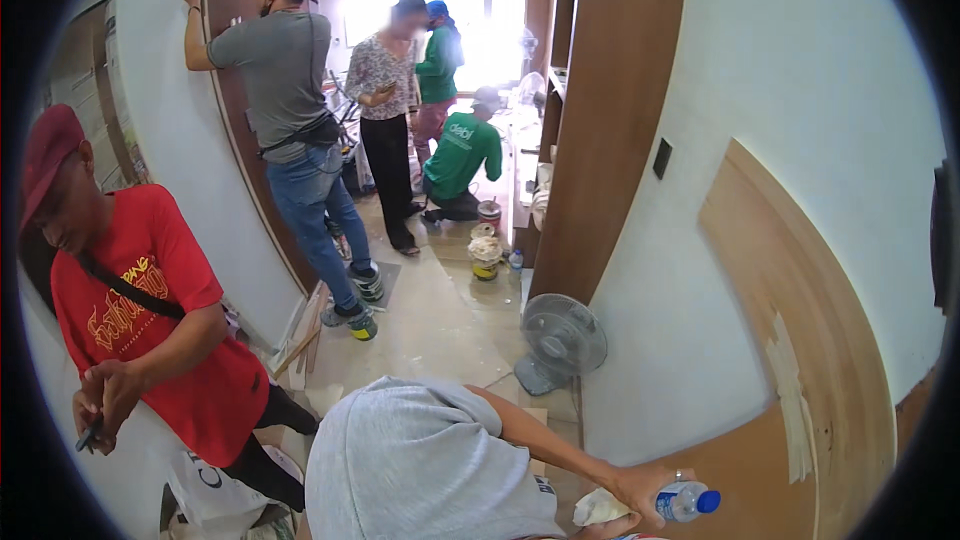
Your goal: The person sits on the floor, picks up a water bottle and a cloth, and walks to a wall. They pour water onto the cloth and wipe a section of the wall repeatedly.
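Note:
From the lower middle, my left arm in a grey short sleeve (430, 455) reaches across to the right. My left hand (638, 490), with a ring on one finger, is closed around a small clear plastic water bottle (680, 502). The bottle has a blue cap and a blue label, and it lies tilted with its cap toward the right. A crumpled white piece (600, 507), perhaps tissue or cloth, shows beside the hand; whether the hand touches it I cannot tell. Skin at the lower edge is partly cut off, and my right hand cannot be made out.
A curved plywood panel (800, 270) leans on the white wall at right. A grey fan (562, 335) stands on the floor ahead. At left is a person in red (150, 310); another in grey (290, 70) stands on cans. Further people, a paint bucket (485, 258) and tall brown panels surround the passage.

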Demonstrator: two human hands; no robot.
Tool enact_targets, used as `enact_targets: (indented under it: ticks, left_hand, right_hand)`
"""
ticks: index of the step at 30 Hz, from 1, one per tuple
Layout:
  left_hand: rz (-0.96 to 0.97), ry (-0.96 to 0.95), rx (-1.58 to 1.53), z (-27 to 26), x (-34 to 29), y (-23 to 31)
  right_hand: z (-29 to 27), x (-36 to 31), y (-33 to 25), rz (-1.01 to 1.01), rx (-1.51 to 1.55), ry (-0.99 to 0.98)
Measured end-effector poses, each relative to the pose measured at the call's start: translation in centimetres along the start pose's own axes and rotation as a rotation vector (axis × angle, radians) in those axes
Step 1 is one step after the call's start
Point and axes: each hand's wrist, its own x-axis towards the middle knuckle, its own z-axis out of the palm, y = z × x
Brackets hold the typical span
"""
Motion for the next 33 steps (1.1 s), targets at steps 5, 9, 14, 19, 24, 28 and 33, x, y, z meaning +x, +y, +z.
enact_targets:
  ticks: [5,9,14,19,24,28,33]
  left_hand:
    - [-0.226,-0.026,0.009,-9.1,2.3,-1.1]
    - [-0.262,-0.020,0.623,-15.8,3.0,-1.9]
    - [-0.307,-0.263,0.769,-17.8,9.4,-1.9]
    - [-0.175,-0.454,0.909,-17.8,9.0,-0.9]
    - [-0.073,-0.565,0.973,-18.5,10.5,-1.5]
    - [0.013,-0.607,0.978,-18.9,11.0,-1.5]
    - [0.060,-0.641,1.049,-19.1,11.4,-1.0]
  right_hand:
    - [0.2,2.9,-3.0,-0.101,-0.012,0.058]
    - [2.1,5.8,-5.2,-0.159,-0.009,0.114]
    - [2.0,10.2,-8.6,-0.217,0.054,0.052]
    - [3.7,6.2,-7.1,-0.264,-0.079,0.217]
    - [4.3,6.9,-5.6,-0.364,-0.016,0.209]
    - [6.9,4.9,-6.8,-0.257,0.245,0.178]
    - [8.4,4.4,-7.1,-0.289,0.416,0.174]
